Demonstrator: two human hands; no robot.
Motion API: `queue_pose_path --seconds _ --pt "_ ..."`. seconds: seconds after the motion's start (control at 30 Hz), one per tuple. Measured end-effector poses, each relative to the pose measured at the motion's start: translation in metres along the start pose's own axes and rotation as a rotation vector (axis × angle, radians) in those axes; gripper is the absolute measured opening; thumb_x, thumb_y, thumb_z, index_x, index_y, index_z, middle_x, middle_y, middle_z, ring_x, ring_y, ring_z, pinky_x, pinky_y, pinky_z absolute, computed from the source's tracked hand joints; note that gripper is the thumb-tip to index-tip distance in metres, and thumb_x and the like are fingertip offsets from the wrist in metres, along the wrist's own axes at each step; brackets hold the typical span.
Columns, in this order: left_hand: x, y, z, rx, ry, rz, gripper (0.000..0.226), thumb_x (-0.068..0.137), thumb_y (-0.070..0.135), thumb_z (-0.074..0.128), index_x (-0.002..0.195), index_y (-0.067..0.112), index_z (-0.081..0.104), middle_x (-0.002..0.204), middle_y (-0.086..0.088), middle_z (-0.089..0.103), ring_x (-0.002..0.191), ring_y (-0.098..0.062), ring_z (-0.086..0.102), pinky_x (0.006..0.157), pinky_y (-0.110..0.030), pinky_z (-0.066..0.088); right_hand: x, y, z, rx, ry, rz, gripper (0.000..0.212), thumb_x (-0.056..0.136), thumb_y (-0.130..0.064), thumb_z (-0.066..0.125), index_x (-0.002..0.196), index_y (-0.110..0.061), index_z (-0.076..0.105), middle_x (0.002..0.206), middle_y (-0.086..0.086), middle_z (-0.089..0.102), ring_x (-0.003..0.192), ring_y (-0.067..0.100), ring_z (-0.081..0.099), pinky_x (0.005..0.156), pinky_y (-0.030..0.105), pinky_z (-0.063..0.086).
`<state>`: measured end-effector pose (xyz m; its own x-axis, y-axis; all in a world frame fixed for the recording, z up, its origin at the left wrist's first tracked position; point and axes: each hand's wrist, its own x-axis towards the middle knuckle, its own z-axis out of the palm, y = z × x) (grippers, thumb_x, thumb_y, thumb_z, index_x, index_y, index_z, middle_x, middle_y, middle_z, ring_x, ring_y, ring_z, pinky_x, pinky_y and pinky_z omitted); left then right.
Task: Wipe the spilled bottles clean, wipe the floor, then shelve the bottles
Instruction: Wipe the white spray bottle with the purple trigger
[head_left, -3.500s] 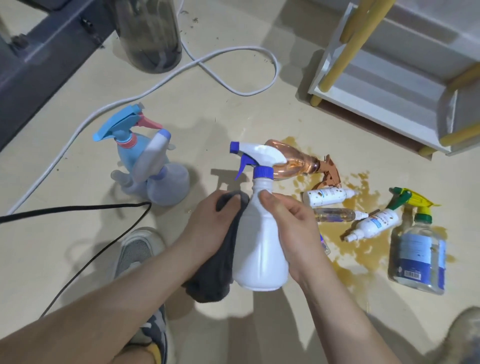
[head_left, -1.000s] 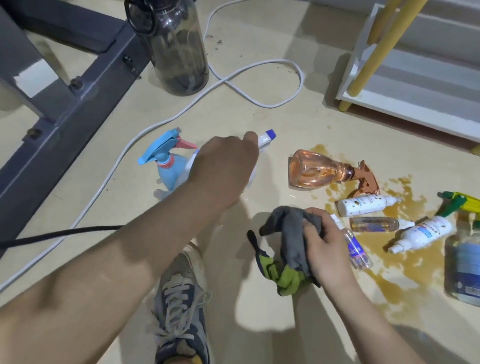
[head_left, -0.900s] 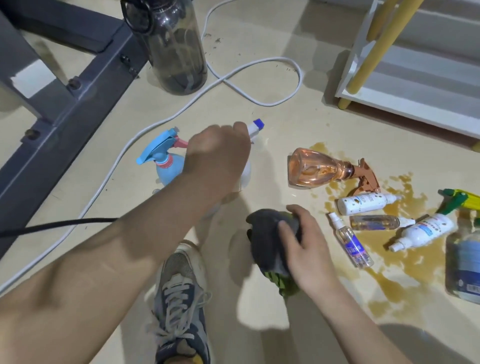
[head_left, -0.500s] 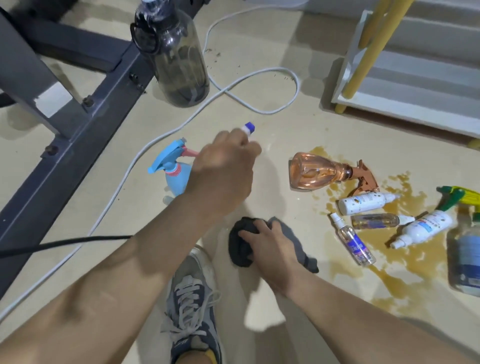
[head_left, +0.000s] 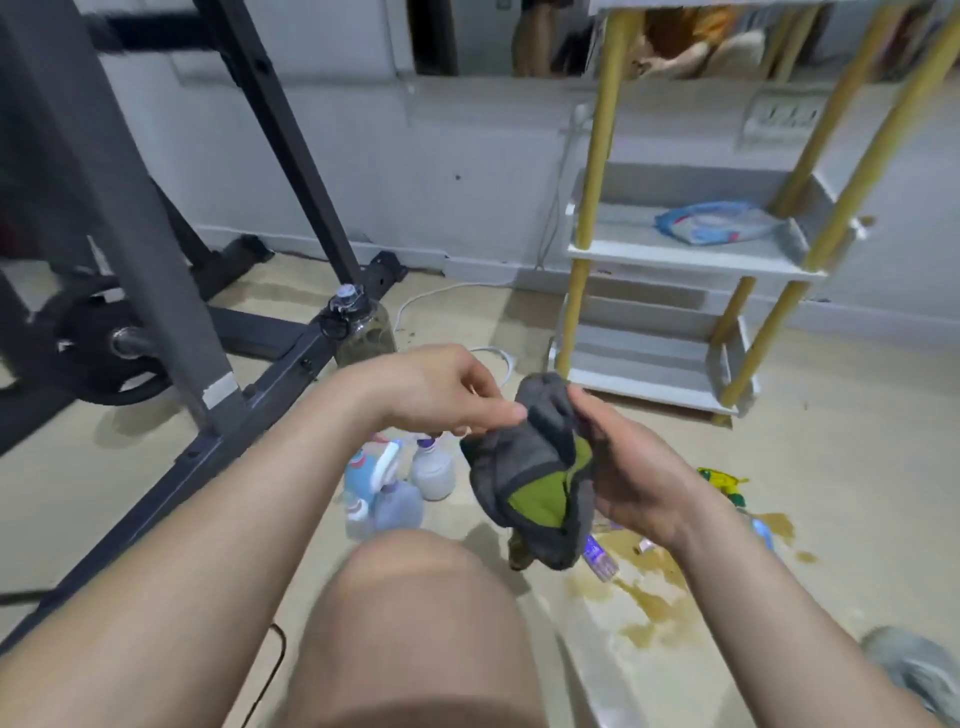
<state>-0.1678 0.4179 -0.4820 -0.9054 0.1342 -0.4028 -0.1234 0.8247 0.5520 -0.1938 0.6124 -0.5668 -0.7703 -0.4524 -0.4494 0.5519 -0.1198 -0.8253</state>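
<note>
- Two hands: one left hand (head_left: 441, 395), one right hand (head_left: 628, 478).
- One grey-and-green cloth (head_left: 530, 478).
- Three standing spray bottles (head_left: 434, 467), as far as the blur allows.
- One small bottle (head_left: 600, 556).
- One green-and-yellow trigger bottle (head_left: 719, 478).
- One dark water jug (head_left: 366, 338).
- One shelf rack (head_left: 675, 249).
- One packet (head_left: 711, 223).
- One brown spill (head_left: 649, 587).

Cloth (head_left: 524, 457): dark grey with a lime-green patch. Floor (head_left: 857, 493): pale beige, blotched by an amber-brown spill (head_left: 657, 597). Shelf (head_left: 623, 244): white boards on mustard-yellow posts; the packet (head_left: 717, 223) on it is blue and white. White spray bottle (head_left: 434, 470): purple collar. Light-blue spray bottle (head_left: 357, 475): white trigger. Lavender bottle (head_left: 397, 508): translucent. Trigger sprayer (head_left: 719, 477): yellow and green. Metal frame (head_left: 130, 208): dark grey. Weight plate (head_left: 98, 348): black.
</note>
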Motion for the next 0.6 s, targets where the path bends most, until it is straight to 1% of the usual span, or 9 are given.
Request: queue_pose_path --seconds 0.1,0.17,0.2,0.3,0.37,0.43,0.5,0.53,0.6 --pt "-0.035 0.064 0.018 0.346 0.119 0.083 0.050 0.077 0.054 0.072 0.112 0.023 0.056 0.103 0.007 0.064 0.097 -0.018 0.060 0.077 -0.029 0.046 -0.057 -0.031 0.004 0.011 -0.067 -0.144 0.039 0.094 -0.034 0.057 0.118 -0.005 0.068 0.110 0.016 0.072 0.095 0.028 0.069 0.083 0.036 0.054" --pt "-0.049 0.094 0.040 0.434 0.283 0.138 0.046 0.078 0.049 0.073 0.110 0.023 0.054 0.109 0.004 0.064 0.102 -0.021 0.058 0.078 -0.029 0.044 -0.091 -0.041 -0.002 -0.009 -0.065 -0.242 0.032 0.094 -0.027 0.058 0.112 -0.004 0.070 0.107 0.016 0.072 0.090 0.026 0.068 0.088 0.040 0.051" --pt "-0.053 0.104 0.049 0.382 0.342 0.178 0.038 0.079 0.045 0.073 0.106 0.023 0.060 0.106 0.005 0.067 0.100 -0.020 0.060 0.080 -0.030 0.046 -0.107 -0.043 -0.007 -0.020 -0.046 -0.277 0.031 0.093 -0.026 0.059 0.112 -0.004 0.070 0.108 0.017 0.072 0.093 0.027 0.068 0.093 0.043 0.049" --pt "-0.054 0.119 0.069 -0.056 0.442 0.227 0.011 0.087 0.027 0.067 0.084 0.017 0.071 0.076 0.006 0.068 0.075 -0.013 0.061 0.075 -0.028 0.051 -0.142 -0.036 -0.027 0.014 0.016 -0.296 0.035 0.095 -0.028 0.058 0.114 -0.001 0.069 0.110 0.020 0.071 0.098 0.030 0.068 0.099 0.044 0.049" --pt "-0.049 0.123 0.090 -0.328 0.448 0.211 0.020 0.094 0.021 0.058 0.079 0.013 0.067 0.071 0.001 0.064 0.071 -0.016 0.058 0.074 -0.032 0.050 -0.158 -0.026 -0.039 0.062 0.024 -0.274 0.038 0.095 -0.031 0.059 0.114 0.000 0.068 0.111 0.021 0.071 0.098 0.030 0.070 0.096 0.044 0.052" --pt "-0.048 0.128 0.111 -0.648 0.398 0.181 0.026 0.101 0.020 0.047 0.084 0.008 0.064 0.074 -0.007 0.063 0.069 -0.020 0.059 0.067 -0.030 0.052 -0.171 -0.016 -0.051 0.024 0.039 -0.257 0.042 0.092 -0.039 0.060 0.114 -0.003 0.068 0.109 0.017 0.073 0.097 0.028 0.071 0.093 0.041 0.054" --pt "-0.052 0.137 0.125 -0.997 0.284 0.119 0.026 0.103 0.017 0.044 0.095 0.001 0.064 0.077 -0.014 0.064 0.063 -0.021 0.062 0.055 -0.025 0.053 -0.181 -0.010 -0.062 -0.291 0.182 -0.213 0.056 0.088 -0.055 0.061 0.117 -0.007 0.066 0.109 0.009 0.072 0.091 0.020 0.070 0.084 0.034 0.054" --pt "-0.053 0.138 0.129 -1.083 0.231 0.100 0.026 0.102 0.017 0.046 0.101 -0.002 0.064 0.082 -0.018 0.064 0.064 -0.022 0.063 0.056 -0.026 0.055 -0.183 -0.006 -0.071 -0.535 0.287 -0.147 0.070 0.084 -0.065 0.060 0.123 -0.007 0.060 0.116 0.009 0.067 0.097 0.021 0.067 0.083 0.033 0.052" --pt "-0.050 0.141 0.135 -1.015 0.161 0.098 0.026 0.101 0.017 0.050 0.103 -0.005 0.064 0.087 -0.021 0.064 0.070 -0.025 0.064 0.065 -0.031 0.056 -0.185 0.005 -0.089 -0.870 0.546 -0.069 0.091 0.078 -0.074 0.058 0.140 -0.009 0.043 0.136 0.014 0.047 0.121 0.029 0.054 0.094 0.038 0.047"
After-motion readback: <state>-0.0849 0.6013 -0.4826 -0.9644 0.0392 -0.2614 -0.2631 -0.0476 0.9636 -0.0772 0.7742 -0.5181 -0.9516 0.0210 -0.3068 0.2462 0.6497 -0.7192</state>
